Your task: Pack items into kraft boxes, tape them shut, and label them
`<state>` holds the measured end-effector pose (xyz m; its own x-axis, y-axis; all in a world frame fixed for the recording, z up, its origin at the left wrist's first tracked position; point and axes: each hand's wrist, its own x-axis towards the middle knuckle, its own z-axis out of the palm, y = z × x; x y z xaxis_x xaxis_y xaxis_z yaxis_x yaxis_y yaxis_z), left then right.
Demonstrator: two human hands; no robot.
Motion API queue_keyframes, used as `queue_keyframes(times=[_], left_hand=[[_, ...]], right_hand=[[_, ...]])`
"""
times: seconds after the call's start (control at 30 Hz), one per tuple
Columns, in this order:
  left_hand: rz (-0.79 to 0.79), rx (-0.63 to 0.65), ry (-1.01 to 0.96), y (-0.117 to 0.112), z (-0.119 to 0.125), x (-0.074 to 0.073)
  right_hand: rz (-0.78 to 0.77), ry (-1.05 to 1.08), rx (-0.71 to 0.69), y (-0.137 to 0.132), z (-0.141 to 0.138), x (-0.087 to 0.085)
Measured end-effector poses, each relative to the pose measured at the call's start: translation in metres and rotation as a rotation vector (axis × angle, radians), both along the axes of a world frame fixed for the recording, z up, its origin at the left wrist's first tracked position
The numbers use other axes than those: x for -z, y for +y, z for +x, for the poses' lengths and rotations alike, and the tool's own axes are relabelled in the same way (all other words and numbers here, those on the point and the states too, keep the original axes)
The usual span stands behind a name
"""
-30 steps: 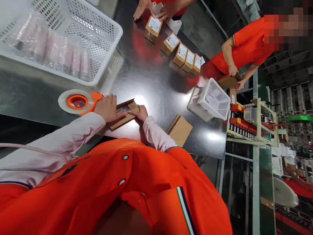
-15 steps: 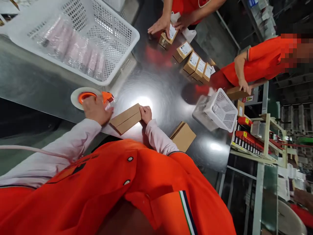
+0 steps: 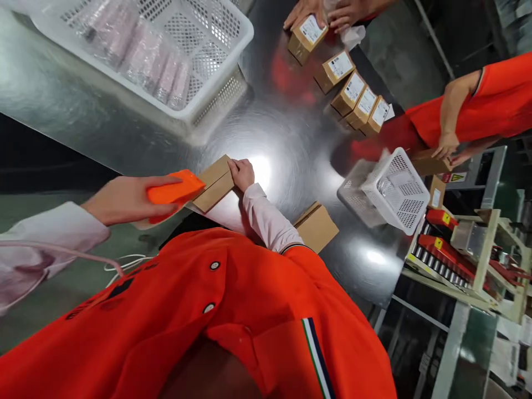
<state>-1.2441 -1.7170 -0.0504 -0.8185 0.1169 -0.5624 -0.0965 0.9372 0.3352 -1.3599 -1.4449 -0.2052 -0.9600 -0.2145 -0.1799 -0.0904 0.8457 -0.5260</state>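
Observation:
My left hand [image 3: 127, 198] is closed around an orange tape dispenser [image 3: 177, 189]. The dispenser's front end meets the near-left end of a small brown cardboard box [image 3: 218, 185], with part of its pale roll showing below my hand. A seam runs lengthwise along the box top. My right hand [image 3: 243, 174] grips the opposite end of this box, fingers curled over its edge. To the right of my right forearm lie some flat folded cardboard pieces [image 3: 318, 228], partly hidden by my sleeve.
On the metal table [image 3: 286, 144] stands a large white basket [image 3: 187, 111] holding several clear-wrapped pink items. Labelled boxes [image 3: 353, 91] sit in a row near a co-worker's hands [image 3: 307, 14]. A small white basket [image 3: 397, 191] is at right, near another person's arm [image 3: 453, 111].
My left hand has lifted the tape dispenser from the table and brought it to the box's near-left end. My right hand still holds the box. The view has shifted slightly.

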Motion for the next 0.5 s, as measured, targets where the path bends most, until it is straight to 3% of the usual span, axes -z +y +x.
queue_keyframes(times=[0.1, 0.2, 0.3, 0.4, 0.5], left_hand=[[-0.126, 0.069, -0.065, 0.031, 0.006, -0.004], [-0.255, 0.150, -0.142, 0.044, 0.009, 0.007], [-0.282, 0.169, -0.126, 0.034, 0.022, 0.026], [-0.210, 0.152, -0.028, 0.011, 0.048, 0.051], [-0.082, 0.103, 0.099, -0.006, 0.074, 0.079]], right_hand=[[0.022, -0.015, -0.001, -0.003, 0.001, -0.007], [0.065, -0.011, 0.029, -0.006, 0.006, -0.018], [0.161, 0.034, -0.060, -0.010, 0.022, -0.035], [0.245, 0.017, -0.185, -0.020, 0.049, -0.050], [0.260, -0.082, -0.154, -0.033, 0.071, -0.052]])
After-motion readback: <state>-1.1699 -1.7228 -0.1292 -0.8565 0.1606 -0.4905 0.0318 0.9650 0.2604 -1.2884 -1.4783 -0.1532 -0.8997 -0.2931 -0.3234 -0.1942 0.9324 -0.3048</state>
